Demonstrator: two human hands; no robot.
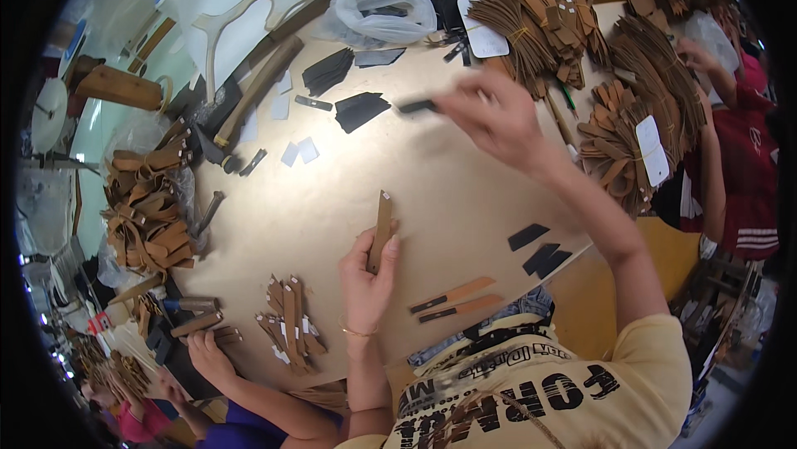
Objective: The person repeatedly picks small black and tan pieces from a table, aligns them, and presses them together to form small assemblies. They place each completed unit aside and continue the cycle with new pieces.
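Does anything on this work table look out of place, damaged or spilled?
Nothing stands out. The left hand holds a brown strip upright, the right hand holds a dark piece, and brown strips lie in piles on the table.

L hand [367, 270] gripping brown strap [382, 229], R hand [496, 119] pinching black strip [417, 106]

**Around the work table**

I see a round tan table [315, 217] crowded with material. A clear plastic bag [383, 7] lies at its far edge, with bundled brown strips [540, 30] heaped to the right of it. Black cut pieces [359, 109] lie near the middle, and more black pieces [540, 251] sit at the near right edge. A small fan of brown strips [289, 320] lies near the front. At the left, curled brown straps [148, 212] are piled up.
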